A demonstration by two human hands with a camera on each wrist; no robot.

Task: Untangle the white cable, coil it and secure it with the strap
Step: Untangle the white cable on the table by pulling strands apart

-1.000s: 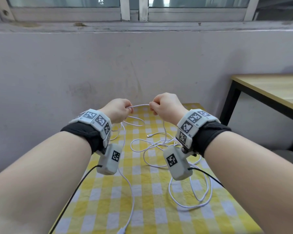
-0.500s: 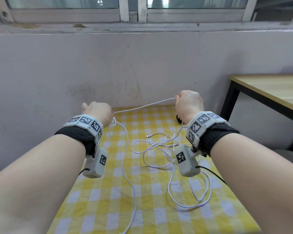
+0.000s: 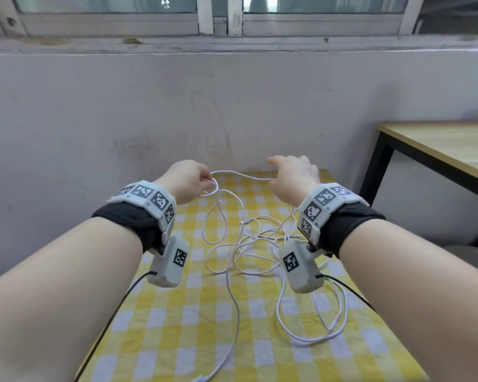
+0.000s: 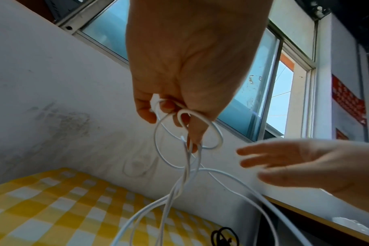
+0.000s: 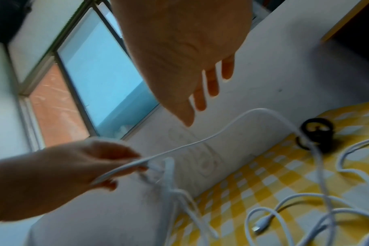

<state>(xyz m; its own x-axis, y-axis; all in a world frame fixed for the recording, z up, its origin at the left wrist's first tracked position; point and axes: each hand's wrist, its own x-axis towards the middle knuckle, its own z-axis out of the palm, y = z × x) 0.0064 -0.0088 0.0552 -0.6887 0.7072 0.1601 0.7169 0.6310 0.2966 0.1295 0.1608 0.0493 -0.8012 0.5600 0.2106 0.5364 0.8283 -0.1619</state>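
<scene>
From the head view, your left hand (image 3: 186, 180) is pinching two small loops of the one white cable (image 3: 240, 244); the rest is lying tangled on the checked bench (image 3: 177, 326). Your right hand (image 3: 293, 177) is hovering, fingers spread. In the right wrist view, one black strap (image 5: 316, 131), blurry, is sitting near the wall.

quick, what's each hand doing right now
Left hand: holding small loops of the cable.
Right hand: open, fingers straight, holding nothing.

The scene is viewed from head height, downward over both forearms. Each palm is seen close from beneath by its wrist camera, tilted upward toward the window (image 4: 263, 99). The white cable (image 3: 243, 176) is shared.
</scene>
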